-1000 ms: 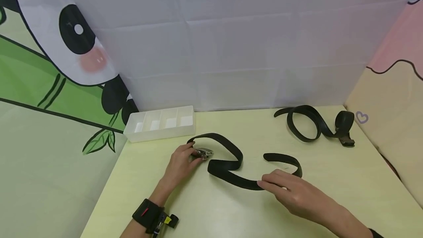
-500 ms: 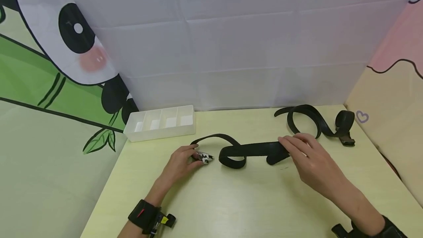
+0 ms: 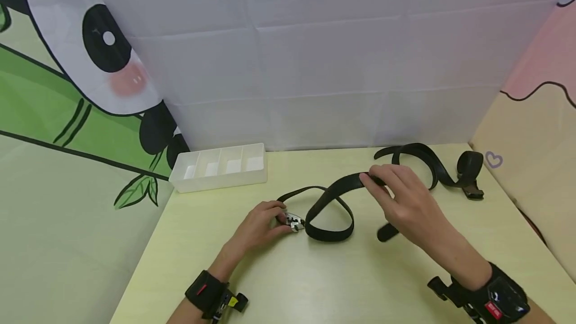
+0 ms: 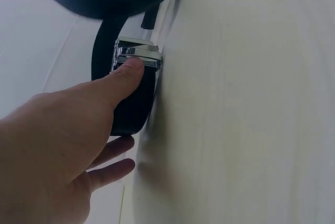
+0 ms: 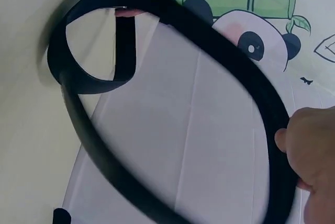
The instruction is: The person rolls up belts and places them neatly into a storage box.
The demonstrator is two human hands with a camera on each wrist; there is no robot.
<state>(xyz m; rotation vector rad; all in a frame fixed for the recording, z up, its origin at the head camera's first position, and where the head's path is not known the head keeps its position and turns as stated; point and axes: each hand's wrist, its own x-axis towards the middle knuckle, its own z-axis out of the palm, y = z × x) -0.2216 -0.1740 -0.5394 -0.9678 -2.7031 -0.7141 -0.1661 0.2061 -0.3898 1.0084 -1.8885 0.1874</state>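
Observation:
A black belt (image 3: pixel 330 235) stands on its edge in a loop at the middle of the table. At its silver buckle (image 4: pixel 137 52), my left hand (image 3: pixel 263 226) grips the belt end, thumb on the strap just below the metal in the left wrist view. My right hand (image 3: pixel 405 199) pinches the strap (image 5: pixel 279 166) farther along and holds that part raised. From behind the right hand the belt's rounded free tip (image 3: pixel 388 232) hangs down toward the tabletop. In the right wrist view the strap sweeps in a wide curve between both hands.
A second black belt (image 3: pixel 416 150), loosely coiled with a dark buckle (image 3: pixel 473 192), lies at the back right, just behind my right hand. A white divided tray (image 3: pixel 220 184) stands at the back left. A printed cloth (image 3: pixel 324 74) rises along the table's back edge.
My right hand has lifted the strap up and away from the table's front, and the belt's zigzag has become a loop. The left hand has shifted slightly right with the buckle.

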